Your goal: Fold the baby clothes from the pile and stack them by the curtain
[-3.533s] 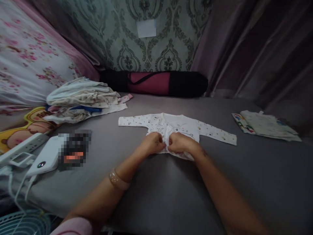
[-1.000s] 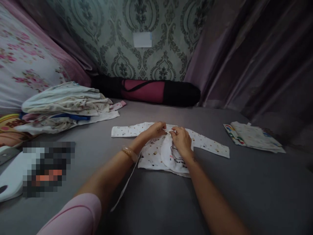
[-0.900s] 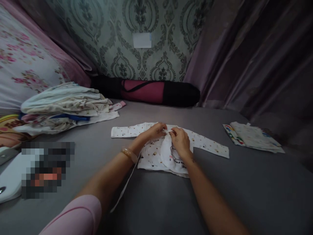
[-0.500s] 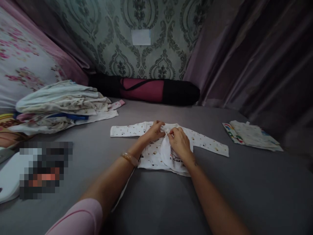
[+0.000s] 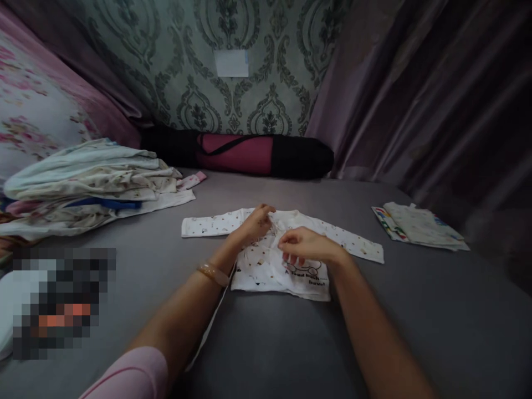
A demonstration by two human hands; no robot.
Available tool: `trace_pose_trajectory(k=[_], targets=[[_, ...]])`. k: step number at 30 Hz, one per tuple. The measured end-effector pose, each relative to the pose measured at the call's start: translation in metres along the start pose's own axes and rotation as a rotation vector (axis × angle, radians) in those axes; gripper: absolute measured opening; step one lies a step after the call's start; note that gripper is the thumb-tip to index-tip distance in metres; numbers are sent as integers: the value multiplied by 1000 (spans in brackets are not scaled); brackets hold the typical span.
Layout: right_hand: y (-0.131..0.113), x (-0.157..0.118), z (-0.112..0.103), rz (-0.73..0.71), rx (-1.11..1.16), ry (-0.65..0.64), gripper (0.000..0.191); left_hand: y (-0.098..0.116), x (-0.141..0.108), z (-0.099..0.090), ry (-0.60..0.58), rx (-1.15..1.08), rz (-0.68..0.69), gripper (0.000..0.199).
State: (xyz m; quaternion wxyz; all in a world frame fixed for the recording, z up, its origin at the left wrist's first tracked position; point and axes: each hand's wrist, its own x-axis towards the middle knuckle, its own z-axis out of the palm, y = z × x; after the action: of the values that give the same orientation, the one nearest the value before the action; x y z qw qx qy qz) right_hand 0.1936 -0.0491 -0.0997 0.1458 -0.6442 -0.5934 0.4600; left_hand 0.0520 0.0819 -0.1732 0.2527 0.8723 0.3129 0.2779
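Beneath the fingers [image 5: 291, 238] of the left hand [image 5: 256, 224] and right hand [image 5: 310, 244], I see the white printed shirt [image 5: 260, 271] spread on the grey sheet [image 5: 270, 343]. The left bends over its upper part, the right curls loosely above its front; I cannot tell whether either pinches cloth. Beyond the fingertips lies a black-and-maroon bag [image 5: 235, 154].

A wide grey surface [image 5: 257, 338], covered with smooth cloth, fills the lower and middle part of the frame. Directly on it, in the centre, is lying a small white shirt [image 5: 261, 271] with its sleeves spread; at the middle left there is a heap of clothes [image 5: 91, 177], and at the middle right some flat folded clothes [image 5: 424, 227]. Along its far edge, in the upper centre, rests a long black and dark-pink bag [image 5: 236, 154], while at the lower left are a white object [image 5: 12, 310] and a pixelated dark one.
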Motion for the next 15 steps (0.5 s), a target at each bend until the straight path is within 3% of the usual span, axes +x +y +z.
trace_pose_trajectory(k=[1,3,5,6,10,15], targets=[[6,3,-12,9,58,48,17,4,1,-3,30,13,-39,34],[21,16,-36,90,39,322,20,16,3,-10,71,55,-152,19],[38,35,-54,142,-125,587,24,29,3,-20,29,98,-278,27],[47,46,-60,110,-208,640,24,35,2,-24,-46,98,-324,32],[69,82,-64,33,-288,598,29,50,-7,-35,-417,-1,-430,33],[75,97,-58,87,-339,583,22,56,-14,-32,-480,29,-513,23]])
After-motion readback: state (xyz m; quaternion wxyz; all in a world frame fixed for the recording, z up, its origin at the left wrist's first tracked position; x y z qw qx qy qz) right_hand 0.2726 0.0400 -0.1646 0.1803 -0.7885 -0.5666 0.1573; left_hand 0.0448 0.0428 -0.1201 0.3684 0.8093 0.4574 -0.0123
